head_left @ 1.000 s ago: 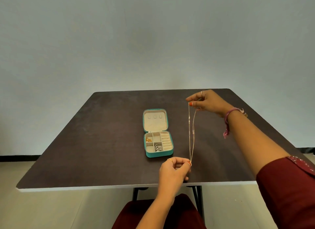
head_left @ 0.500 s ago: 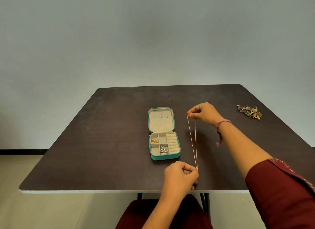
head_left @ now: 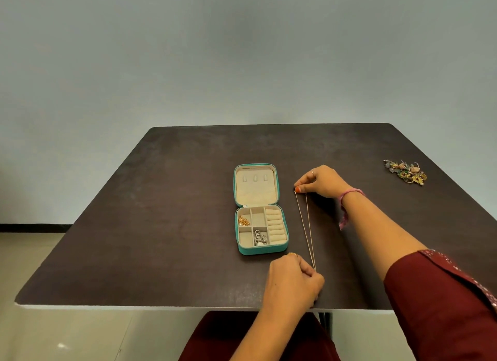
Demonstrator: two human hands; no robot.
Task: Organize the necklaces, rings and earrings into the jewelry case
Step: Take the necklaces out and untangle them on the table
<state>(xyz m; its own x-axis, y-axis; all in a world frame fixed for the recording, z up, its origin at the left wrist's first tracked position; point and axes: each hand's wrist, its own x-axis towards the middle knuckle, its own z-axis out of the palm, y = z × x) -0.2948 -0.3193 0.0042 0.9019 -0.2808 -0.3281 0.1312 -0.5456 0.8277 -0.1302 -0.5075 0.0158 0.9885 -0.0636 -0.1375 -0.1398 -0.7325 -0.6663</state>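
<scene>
A teal jewelry case (head_left: 240, 249) lies open on the dark table, its cream lid flat behind it. Gold pieces (head_left: 243, 221) fill one left compartment and silver pieces (head_left: 259, 238) a lower middle one; the ring rolls on the right look bare. A thin gold necklace (head_left: 307, 230) is stretched as a doubled strand just right of the case. My right hand (head_left: 322, 182) pinches its far end, low over the table. My left hand (head_left: 294, 280) pinches the near end by the table's front edge.
A heap of mixed jewelry (head_left: 405, 171) lies at the far right of the dark table (head_left: 161, 226). The front edge of the table runs just below my left hand. A grey wall stands behind, pale floor to the left.
My right hand has come down and nearer with the necklace's far end, so the strand now lies lower and flatter beside the case. The view has tilted down, showing the jewelry heap.
</scene>
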